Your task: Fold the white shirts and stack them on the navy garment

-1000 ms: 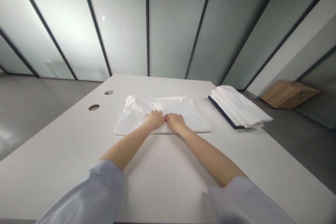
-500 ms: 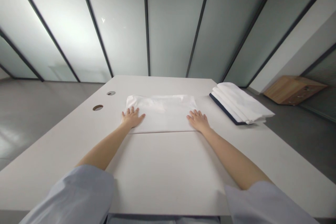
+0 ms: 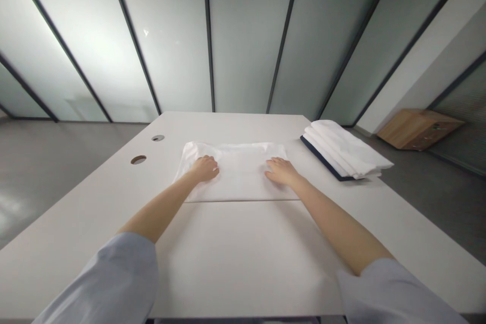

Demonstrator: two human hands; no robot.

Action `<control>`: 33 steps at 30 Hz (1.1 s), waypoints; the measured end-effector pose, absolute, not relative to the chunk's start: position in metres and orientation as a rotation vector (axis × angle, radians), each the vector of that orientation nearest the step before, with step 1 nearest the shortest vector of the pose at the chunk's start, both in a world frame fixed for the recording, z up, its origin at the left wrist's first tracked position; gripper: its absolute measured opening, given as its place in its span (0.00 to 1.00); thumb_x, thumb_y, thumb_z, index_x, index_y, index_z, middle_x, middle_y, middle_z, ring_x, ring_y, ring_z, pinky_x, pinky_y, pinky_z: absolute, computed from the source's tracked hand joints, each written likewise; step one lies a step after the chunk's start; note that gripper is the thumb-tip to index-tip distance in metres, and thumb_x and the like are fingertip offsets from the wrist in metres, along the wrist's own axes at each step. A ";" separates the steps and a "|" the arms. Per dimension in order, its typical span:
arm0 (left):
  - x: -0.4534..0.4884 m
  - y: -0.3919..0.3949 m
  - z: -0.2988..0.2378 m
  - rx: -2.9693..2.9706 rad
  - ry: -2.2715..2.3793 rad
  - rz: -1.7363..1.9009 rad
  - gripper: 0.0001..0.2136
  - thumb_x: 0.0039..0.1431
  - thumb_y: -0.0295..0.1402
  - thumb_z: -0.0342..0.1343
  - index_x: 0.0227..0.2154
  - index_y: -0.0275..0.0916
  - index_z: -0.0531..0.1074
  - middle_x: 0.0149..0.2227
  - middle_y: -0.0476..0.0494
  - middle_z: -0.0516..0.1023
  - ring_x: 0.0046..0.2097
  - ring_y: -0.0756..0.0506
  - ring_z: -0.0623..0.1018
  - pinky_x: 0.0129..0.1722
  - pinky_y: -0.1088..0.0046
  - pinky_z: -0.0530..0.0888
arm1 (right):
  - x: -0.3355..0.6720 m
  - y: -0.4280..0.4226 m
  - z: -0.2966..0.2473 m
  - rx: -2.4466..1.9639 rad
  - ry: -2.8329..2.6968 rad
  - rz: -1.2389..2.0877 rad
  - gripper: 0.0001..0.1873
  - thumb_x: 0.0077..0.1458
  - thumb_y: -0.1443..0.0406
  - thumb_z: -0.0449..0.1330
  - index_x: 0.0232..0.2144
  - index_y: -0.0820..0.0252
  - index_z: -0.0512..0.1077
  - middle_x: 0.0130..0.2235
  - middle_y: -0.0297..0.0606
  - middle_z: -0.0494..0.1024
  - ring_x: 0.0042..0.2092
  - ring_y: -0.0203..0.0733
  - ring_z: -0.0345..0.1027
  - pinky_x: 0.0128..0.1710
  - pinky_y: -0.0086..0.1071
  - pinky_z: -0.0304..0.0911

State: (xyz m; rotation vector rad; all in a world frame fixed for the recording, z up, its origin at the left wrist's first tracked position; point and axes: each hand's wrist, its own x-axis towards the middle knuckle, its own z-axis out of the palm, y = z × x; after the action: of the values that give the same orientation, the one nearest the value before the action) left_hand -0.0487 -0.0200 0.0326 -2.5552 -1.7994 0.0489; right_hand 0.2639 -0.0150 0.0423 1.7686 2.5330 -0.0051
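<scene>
A flat white rectangular bundle lies on the white table in front of me. Its surface is thin, shiny and crinkled, like a clear plastic bag with folded white cloth inside. Over its left part is my left hand, palm down, with the fingers bent and partly hidden from view. My right hand is palm down over the right part, fingers loosely curved and thumb apart from them. Neither hand visibly grips the bundle. Whether the fingertips press on it is hard to see.
On the right of the white table lies a stack of folded white cloths with a dark blue piece at the bottom. Two round cable holes, one open, are at the left. A wooden cabinet stands beyond on the right.
Both hands have moved inward from the bundle's side edges, and their spread fingers have become bent. The bundle appears slightly nearer, and loose film shows at its left side.
</scene>
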 end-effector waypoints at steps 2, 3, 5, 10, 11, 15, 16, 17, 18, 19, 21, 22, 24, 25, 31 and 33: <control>-0.035 -0.009 0.032 -2.473 -1.849 -0.090 0.21 0.64 0.40 0.41 0.52 0.39 0.71 0.56 0.37 0.71 0.58 0.39 0.68 0.55 0.62 0.65 | 0.244 -0.005 0.038 1.737 2.638 -0.041 0.29 0.62 0.57 0.48 0.61 0.64 0.61 0.65 0.52 0.57 0.66 0.52 0.49 0.62 0.41 0.47; -0.029 -0.004 0.030 -2.433 -1.885 -0.152 0.22 0.64 0.41 0.41 0.57 0.39 0.67 0.60 0.37 0.67 0.60 0.39 0.66 0.56 0.61 0.64 | 0.233 -0.001 0.034 1.736 2.661 -0.070 0.30 0.63 0.56 0.46 0.63 0.64 0.58 0.67 0.50 0.54 0.67 0.51 0.46 0.63 0.41 0.45; -0.018 0.003 0.022 -2.390 -1.947 -0.207 0.26 0.65 0.44 0.40 0.63 0.39 0.58 0.65 0.35 0.59 0.64 0.37 0.60 0.60 0.58 0.60 | 0.215 0.004 0.024 1.758 2.658 -0.146 0.32 0.64 0.54 0.44 0.65 0.62 0.54 0.68 0.49 0.49 0.68 0.51 0.42 0.63 0.42 0.44; -0.013 -0.001 0.005 -2.458 -1.994 -0.092 0.31 0.66 0.49 0.36 0.66 0.38 0.50 0.68 0.32 0.50 0.68 0.34 0.52 0.63 0.53 0.50 | 0.202 -0.006 0.011 1.779 2.614 -0.241 0.34 0.63 0.51 0.45 0.66 0.63 0.52 0.69 0.51 0.46 0.69 0.55 0.37 0.64 0.46 0.42; -0.013 -0.004 0.005 -2.472 -1.987 -0.074 0.31 0.65 0.49 0.36 0.66 0.38 0.49 0.68 0.31 0.49 0.68 0.34 0.52 0.63 0.52 0.51 | 0.202 -0.010 0.013 1.763 2.617 -0.222 0.34 0.62 0.51 0.46 0.65 0.63 0.53 0.68 0.52 0.47 0.68 0.56 0.39 0.63 0.47 0.44; -0.006 -0.015 0.012 -2.489 -1.960 -0.016 0.30 0.64 0.49 0.40 0.65 0.40 0.54 0.67 0.32 0.54 0.66 0.32 0.56 0.61 0.48 0.53 | 0.197 -0.019 0.027 1.682 2.654 -0.103 0.28 0.60 0.53 0.50 0.55 0.63 0.68 0.59 0.55 0.66 0.62 0.58 0.56 0.59 0.48 0.51; -0.001 -0.016 0.013 -2.490 -1.940 -0.035 0.29 0.64 0.49 0.41 0.64 0.40 0.56 0.67 0.33 0.55 0.66 0.33 0.56 0.61 0.49 0.53 | 0.192 -0.017 0.029 1.678 2.688 -0.075 0.26 0.61 0.54 0.50 0.54 0.62 0.69 0.58 0.54 0.68 0.61 0.56 0.58 0.59 0.47 0.51; 0.004 -0.015 0.014 -2.494 -1.913 -0.071 0.28 0.64 0.47 0.41 0.64 0.41 0.56 0.67 0.35 0.55 0.66 0.34 0.55 0.62 0.50 0.53 | 0.187 -0.014 0.030 1.681 2.728 -0.054 0.25 0.62 0.55 0.48 0.55 0.62 0.69 0.58 0.53 0.68 0.61 0.54 0.58 0.60 0.46 0.49; 0.009 -0.014 0.014 -2.505 -1.885 -0.113 0.27 0.65 0.46 0.40 0.64 0.41 0.56 0.67 0.36 0.54 0.67 0.35 0.55 0.63 0.52 0.52 | 0.183 -0.010 0.029 1.690 2.762 -0.047 0.26 0.63 0.56 0.46 0.57 0.61 0.67 0.60 0.51 0.66 0.62 0.53 0.56 0.61 0.45 0.48; 0.013 -0.011 0.013 -2.524 -1.867 -0.149 0.27 0.66 0.45 0.38 0.64 0.42 0.55 0.68 0.37 0.53 0.67 0.36 0.54 0.63 0.53 0.51 | 0.179 -0.004 0.027 1.701 2.782 -0.058 0.26 0.64 0.56 0.44 0.60 0.60 0.63 0.62 0.49 0.63 0.64 0.51 0.53 0.62 0.45 0.46; 0.013 -0.005 0.010 -2.559 -1.909 -0.167 0.27 0.66 0.45 0.37 0.65 0.42 0.53 0.68 0.37 0.52 0.68 0.37 0.53 0.64 0.53 0.50 | 0.177 0.010 0.019 1.727 2.754 -0.124 0.29 0.65 0.54 0.42 0.64 0.57 0.57 0.66 0.46 0.56 0.66 0.51 0.47 0.63 0.46 0.43; 0.009 -0.001 0.008 -2.552 -1.968 -0.155 0.28 0.66 0.47 0.36 0.65 0.42 0.53 0.68 0.37 0.52 0.68 0.36 0.52 0.63 0.51 0.50 | 0.180 0.017 0.015 1.749 2.714 -0.162 0.30 0.65 0.52 0.41 0.65 0.56 0.55 0.67 0.45 0.54 0.67 0.51 0.45 0.63 0.47 0.41; -0.009 0.007 0.005 -2.485 -2.101 -0.130 0.31 0.64 0.51 0.37 0.65 0.41 0.54 0.68 0.35 0.51 0.68 0.34 0.51 0.63 0.50 0.49 | 0.195 0.032 0.007 1.819 2.622 -0.205 0.33 0.64 0.48 0.40 0.65 0.56 0.54 0.68 0.45 0.53 0.67 0.51 0.44 0.64 0.47 0.39; -0.022 0.010 0.005 -2.430 -2.155 -0.128 0.32 0.64 0.52 0.37 0.65 0.40 0.55 0.68 0.34 0.51 0.68 0.34 0.51 0.63 0.50 0.49 | 0.205 0.039 0.005 1.865 2.573 -0.212 0.33 0.64 0.48 0.40 0.65 0.56 0.55 0.68 0.45 0.52 0.68 0.51 0.43 0.64 0.46 0.38; -0.098 0.010 0.007 -2.136 -2.426 -0.096 0.35 0.62 0.55 0.37 0.66 0.41 0.52 0.68 0.32 0.49 0.68 0.30 0.50 0.62 0.42 0.49 | 0.266 0.061 0.002 2.111 2.323 -0.186 0.34 0.64 0.48 0.39 0.66 0.57 0.52 0.69 0.46 0.47 0.68 0.55 0.39 0.64 0.51 0.38; -0.105 0.004 0.006 -2.086 -2.438 -0.091 0.35 0.62 0.54 0.38 0.67 0.38 0.50 0.68 0.30 0.48 0.68 0.29 0.50 0.61 0.42 0.51 | 0.275 0.063 0.000 2.127 2.315 -0.168 0.34 0.64 0.49 0.38 0.67 0.58 0.51 0.68 0.48 0.48 0.68 0.55 0.41 0.63 0.51 0.40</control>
State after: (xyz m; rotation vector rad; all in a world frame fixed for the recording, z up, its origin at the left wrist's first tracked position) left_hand -0.1046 0.0043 0.0064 -2.0859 -2.4380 -0.0905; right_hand 0.2746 0.0629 0.0003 2.1267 2.3149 -0.1679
